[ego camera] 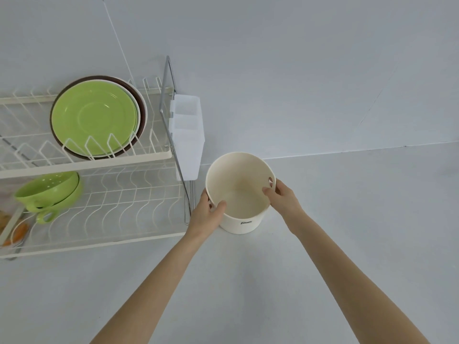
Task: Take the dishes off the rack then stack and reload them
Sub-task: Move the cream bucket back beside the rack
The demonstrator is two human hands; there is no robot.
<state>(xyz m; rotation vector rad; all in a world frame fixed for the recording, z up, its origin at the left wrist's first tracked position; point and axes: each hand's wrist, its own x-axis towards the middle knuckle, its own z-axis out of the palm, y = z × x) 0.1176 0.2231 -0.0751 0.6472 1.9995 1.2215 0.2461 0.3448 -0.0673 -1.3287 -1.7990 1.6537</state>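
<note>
While the two-tier rack (99,167) stands to the left, the cream bucket (239,194) sits upright on the counter just beside its right end. Left hand (207,214) and right hand (283,197) grip opposite rim sides, fingers curled over.

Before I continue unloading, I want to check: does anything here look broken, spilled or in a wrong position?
Nothing stands out. The cream bucket stands upright and empty on the counter, held at its rim by the left hand and right hand. The green plates sit properly in the rack.
</note>
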